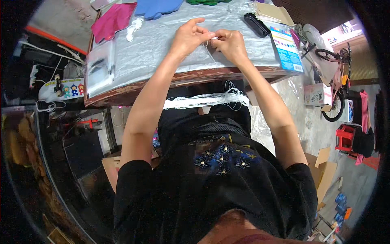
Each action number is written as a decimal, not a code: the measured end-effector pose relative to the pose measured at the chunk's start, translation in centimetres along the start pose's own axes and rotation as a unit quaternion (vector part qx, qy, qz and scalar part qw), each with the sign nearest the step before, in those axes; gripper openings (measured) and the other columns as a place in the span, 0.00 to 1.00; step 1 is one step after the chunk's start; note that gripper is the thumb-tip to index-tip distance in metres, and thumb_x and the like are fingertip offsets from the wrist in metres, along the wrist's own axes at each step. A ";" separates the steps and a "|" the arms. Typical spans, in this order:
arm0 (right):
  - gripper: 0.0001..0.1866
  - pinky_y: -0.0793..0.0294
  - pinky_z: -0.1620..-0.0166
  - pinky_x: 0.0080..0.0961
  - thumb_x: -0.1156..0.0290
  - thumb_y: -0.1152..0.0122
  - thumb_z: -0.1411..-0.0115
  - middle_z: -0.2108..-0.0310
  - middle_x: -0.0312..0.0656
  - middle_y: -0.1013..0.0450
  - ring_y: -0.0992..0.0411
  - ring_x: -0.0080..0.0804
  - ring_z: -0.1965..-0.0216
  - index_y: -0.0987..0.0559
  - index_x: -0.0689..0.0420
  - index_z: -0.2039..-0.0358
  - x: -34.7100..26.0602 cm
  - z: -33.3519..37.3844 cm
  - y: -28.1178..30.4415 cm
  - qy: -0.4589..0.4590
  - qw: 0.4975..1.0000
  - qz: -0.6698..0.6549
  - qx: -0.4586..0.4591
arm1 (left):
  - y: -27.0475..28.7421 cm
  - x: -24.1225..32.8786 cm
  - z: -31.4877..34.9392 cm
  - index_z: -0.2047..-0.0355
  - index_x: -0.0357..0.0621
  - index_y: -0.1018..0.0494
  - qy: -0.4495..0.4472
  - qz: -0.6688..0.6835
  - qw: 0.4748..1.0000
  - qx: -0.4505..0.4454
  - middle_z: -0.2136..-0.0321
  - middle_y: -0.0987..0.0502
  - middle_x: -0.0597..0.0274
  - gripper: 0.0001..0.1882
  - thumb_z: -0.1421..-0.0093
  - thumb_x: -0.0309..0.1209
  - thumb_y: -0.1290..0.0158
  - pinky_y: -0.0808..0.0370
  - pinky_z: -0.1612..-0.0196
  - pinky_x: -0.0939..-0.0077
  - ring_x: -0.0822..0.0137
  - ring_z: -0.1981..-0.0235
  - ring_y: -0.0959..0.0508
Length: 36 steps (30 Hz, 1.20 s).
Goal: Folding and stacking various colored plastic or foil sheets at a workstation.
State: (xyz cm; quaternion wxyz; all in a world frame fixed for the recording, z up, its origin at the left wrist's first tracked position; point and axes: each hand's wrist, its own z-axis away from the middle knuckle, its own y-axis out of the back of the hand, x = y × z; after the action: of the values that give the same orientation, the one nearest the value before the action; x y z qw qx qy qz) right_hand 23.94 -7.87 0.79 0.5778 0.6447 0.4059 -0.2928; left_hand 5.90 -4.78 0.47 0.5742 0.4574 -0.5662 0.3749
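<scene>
My left hand (187, 38) and my right hand (230, 45) meet over the far half of the table, fingertips almost touching. Between them they pinch a thin white string (209, 52), whose loose end hangs toward the front edge. The left thumb and a finger press together on it while another left finger stretches out. The right fingers are curled and partly hide what they grip. A small tangle of white string (134, 29) lies left of my left hand. Across my lap stretches a long skein of white string (207, 100).
On the silver-covered table (142, 57) lie a pink cut-out (113, 21), a blue cut-out (157, 8) and a green one (208, 1). Clear plastic bags (100, 67) rest at the left. A black elongated object (256, 25) and a blue-and-white printed package (286, 49) are at the right.
</scene>
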 end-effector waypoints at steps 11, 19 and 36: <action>0.02 0.25 0.67 0.20 0.81 0.35 0.39 0.71 0.41 0.20 0.24 0.24 0.72 0.18 0.66 0.66 -9.1 3.1 -0.2 0.099 0.942 -0.308 0.093 | 0.6 3.0 7.7 0.34 0.40 0.35 0.098 0.393 0.912 0.070 0.47 0.23 0.56 0.48 0.35 0.71 0.57 0.29 0.45 0.68 0.64 0.47 0.25; 0.08 0.24 0.65 0.26 0.81 0.34 0.42 0.67 0.48 0.21 0.23 0.34 0.71 0.18 0.64 0.60 -10.3 6.8 -1.2 0.314 0.936 0.136 0.086 | -1.3 7.5 8.0 0.34 0.40 0.37 0.088 0.585 0.805 -0.042 0.37 0.30 0.47 0.46 0.31 0.69 0.70 0.35 0.32 0.58 0.52 0.36 0.29; 0.11 0.22 0.61 0.27 0.84 0.32 0.46 0.64 0.43 0.20 0.22 0.31 0.66 0.17 0.62 0.61 -10.9 8.2 -3.3 0.329 0.933 0.036 0.144 | -1.0 7.5 10.8 0.31 0.38 0.42 0.000 0.473 0.881 0.020 0.36 0.31 0.42 0.40 0.27 0.61 0.68 0.33 0.33 0.58 0.53 0.34 0.32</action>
State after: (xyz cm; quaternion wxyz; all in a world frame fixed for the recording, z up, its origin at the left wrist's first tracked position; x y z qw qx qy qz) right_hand 16.42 -17.96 7.09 0.3232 0.7956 0.5028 -0.0989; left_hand 4.12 -15.98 7.21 0.3192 0.1468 -0.7076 0.6130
